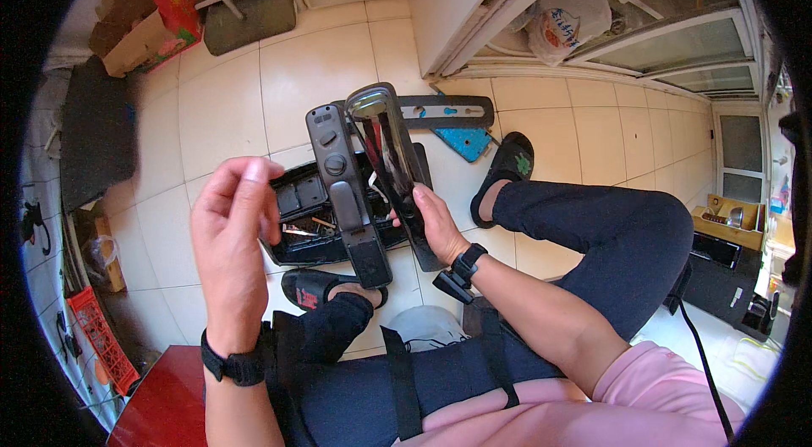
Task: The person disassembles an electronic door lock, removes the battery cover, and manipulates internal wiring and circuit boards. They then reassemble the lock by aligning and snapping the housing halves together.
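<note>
The open black plastic case sits on the tiled floor, left of centre toward nine o'clock. Overlapping it at its three o'clock stands a glossy black panel, its edge gripped between the right hand's thumb and fingers; just beside is a knobbed control panel. At the case's nine o'clock, the left hand curls; whether it pinches anything, I cannot tell.

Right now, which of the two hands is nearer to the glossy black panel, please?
Right: the right hand grips the glossy black panel at its right side. The left hand is apart, left of the grey knobbed bar.
</note>
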The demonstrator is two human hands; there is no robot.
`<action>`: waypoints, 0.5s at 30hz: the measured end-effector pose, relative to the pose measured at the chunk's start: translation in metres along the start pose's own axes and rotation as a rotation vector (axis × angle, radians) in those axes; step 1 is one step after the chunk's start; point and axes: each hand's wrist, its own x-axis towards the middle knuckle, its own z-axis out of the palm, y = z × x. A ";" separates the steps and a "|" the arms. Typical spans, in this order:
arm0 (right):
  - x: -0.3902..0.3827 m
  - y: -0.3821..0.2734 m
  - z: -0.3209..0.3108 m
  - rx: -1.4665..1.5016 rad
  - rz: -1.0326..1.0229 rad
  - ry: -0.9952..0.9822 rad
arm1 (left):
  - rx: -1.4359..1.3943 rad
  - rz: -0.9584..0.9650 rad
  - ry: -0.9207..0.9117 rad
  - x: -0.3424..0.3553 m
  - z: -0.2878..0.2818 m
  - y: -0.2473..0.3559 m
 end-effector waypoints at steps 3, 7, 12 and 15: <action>-0.006 -0.008 0.001 -0.016 -0.032 -0.034 | 0.097 -0.035 -0.045 0.005 0.007 -0.014; -0.010 -0.017 -0.001 -0.181 -0.080 -0.080 | 0.246 -0.092 -0.122 0.011 0.015 -0.043; -0.017 -0.026 0.003 -0.214 -0.159 -0.101 | 0.406 -0.199 -0.210 0.014 0.025 -0.080; -0.029 -0.037 0.006 -0.219 -0.136 -0.123 | 0.373 -0.211 -0.295 0.010 0.031 -0.086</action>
